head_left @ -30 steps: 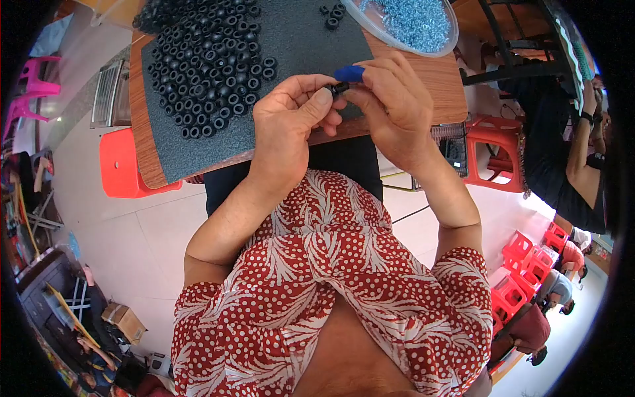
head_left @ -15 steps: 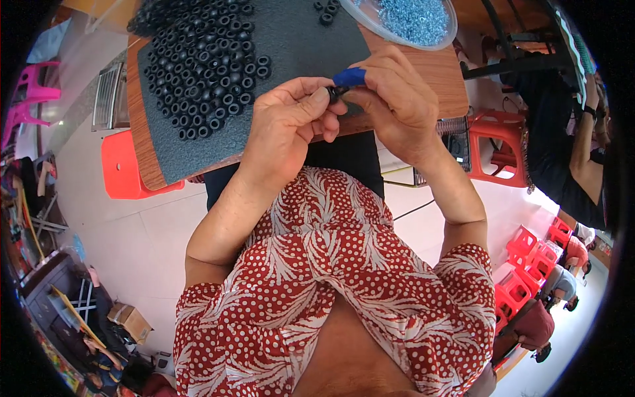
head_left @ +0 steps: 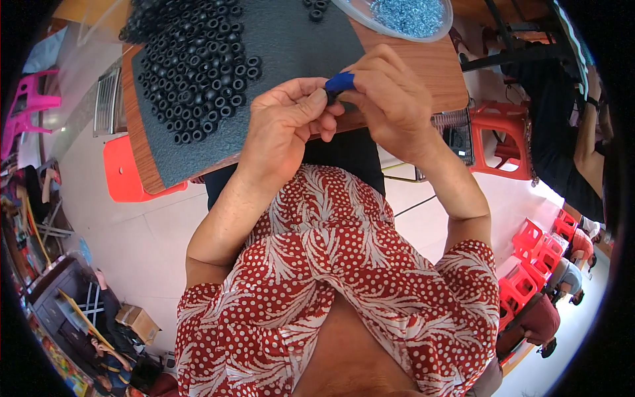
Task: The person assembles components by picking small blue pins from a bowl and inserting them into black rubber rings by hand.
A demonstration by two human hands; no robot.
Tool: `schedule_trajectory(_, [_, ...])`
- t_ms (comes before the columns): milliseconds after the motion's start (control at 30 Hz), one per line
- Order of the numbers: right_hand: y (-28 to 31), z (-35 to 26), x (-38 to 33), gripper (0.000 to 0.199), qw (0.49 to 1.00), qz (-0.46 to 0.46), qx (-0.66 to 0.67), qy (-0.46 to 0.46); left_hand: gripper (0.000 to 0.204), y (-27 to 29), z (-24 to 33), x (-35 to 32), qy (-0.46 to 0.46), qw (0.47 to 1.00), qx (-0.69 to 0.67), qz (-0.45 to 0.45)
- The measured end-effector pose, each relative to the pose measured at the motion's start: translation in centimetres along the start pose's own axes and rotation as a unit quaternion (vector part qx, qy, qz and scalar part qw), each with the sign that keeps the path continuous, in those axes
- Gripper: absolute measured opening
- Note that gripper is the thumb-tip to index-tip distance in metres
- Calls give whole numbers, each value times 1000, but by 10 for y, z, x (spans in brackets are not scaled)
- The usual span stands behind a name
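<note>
My left hand [head_left: 286, 126] and my right hand [head_left: 390, 99] meet above the near edge of a wooden table [head_left: 433, 66]. My right hand pinches a small blue tool [head_left: 340, 82]. My left fingertips hold a small black ring [head_left: 330, 97] against the tool's tip; the ring is mostly hidden by the fingers. On the table lies a dark foam mat [head_left: 291, 46] with a heap of several black rubber rings [head_left: 195, 66] on its left part.
A clear dish of small blue-grey metal parts [head_left: 407, 14] stands at the table's far right. Red plastic stools [head_left: 499, 135] stand to the right, an orange stool [head_left: 126, 169] under the table at left. Another person in dark clothes [head_left: 569, 112] sits at the right edge.
Both hands have stayed together over the table edge. My left fingers have shifted slightly around the blue tool's tip. The camera view has tilted a little.
</note>
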State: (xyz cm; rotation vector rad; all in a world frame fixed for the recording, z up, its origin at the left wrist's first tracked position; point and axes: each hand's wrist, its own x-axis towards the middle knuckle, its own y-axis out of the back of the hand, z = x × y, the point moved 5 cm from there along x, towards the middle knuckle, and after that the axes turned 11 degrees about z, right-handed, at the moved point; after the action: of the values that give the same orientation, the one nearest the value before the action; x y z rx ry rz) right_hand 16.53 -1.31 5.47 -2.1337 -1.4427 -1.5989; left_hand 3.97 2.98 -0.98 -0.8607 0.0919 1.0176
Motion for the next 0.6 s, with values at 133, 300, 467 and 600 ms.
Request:
schedule_trajectory(133, [-1, 0, -1, 33, 1000, 9, 8, 11, 21, -1, 0, -1, -4, 1000, 13, 5])
schedule_trajectory(300, [-2, 1, -2, 33, 1000, 7, -1, 22, 21, -3, 3, -3, -20, 999, 36, 7])
schedule_trajectory(467, [-2, -1, -3, 33, 1000, 1, -1, 19, 17, -3, 7, -1, -2, 999, 25, 20])
schedule_trajectory(600, [-1, -1, -4, 31, 1000, 24, 9, -3, 15, -3, 7, 0, 1, 1000, 4, 26])
